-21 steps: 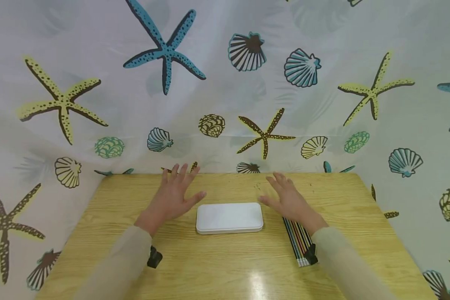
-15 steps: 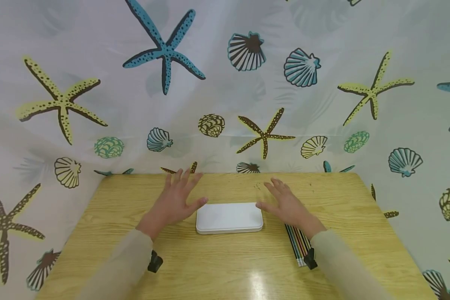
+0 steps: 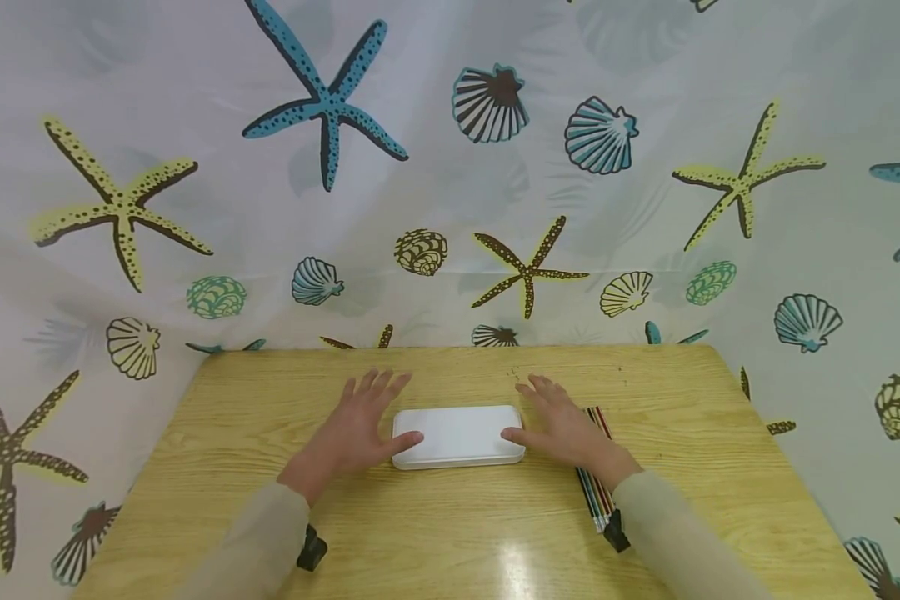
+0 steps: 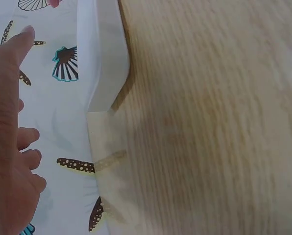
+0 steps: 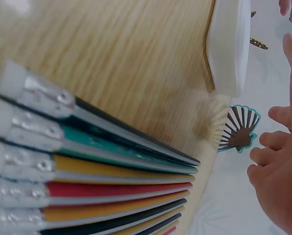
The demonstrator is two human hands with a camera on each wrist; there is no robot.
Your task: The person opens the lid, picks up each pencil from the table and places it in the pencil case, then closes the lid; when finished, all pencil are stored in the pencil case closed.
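Observation:
A flat white case (image 3: 457, 436) with rounded corners lies closed on the wooden table, its long side across my view. My left hand (image 3: 352, 433) is at its left end, fingers spread and the thumb overlapping the corner in the head view. Opposite it, my right hand (image 3: 566, 429) stands at the right end, thumb over that edge and fingers extended. Both wrist views show a gap between hand and case. Under my right wrist lies a row of pencils (image 3: 594, 504), partly hidden in the head view; the right wrist view shows their white erasers (image 5: 11, 81) and coloured barrels (image 5: 121, 174).
The wooden table (image 3: 450, 542) ends at the back against a white curtain (image 3: 435, 192) printed with starfish and shells, which also hangs along both sides. A black wrist mount (image 3: 312, 550) sits below the left wrist, another mount (image 3: 616, 531) below the right.
Both hands have come down and closer to the case, thumbs moving inward over its ends. The pencils' far ends now show beyond the right hand. The case has stayed in place.

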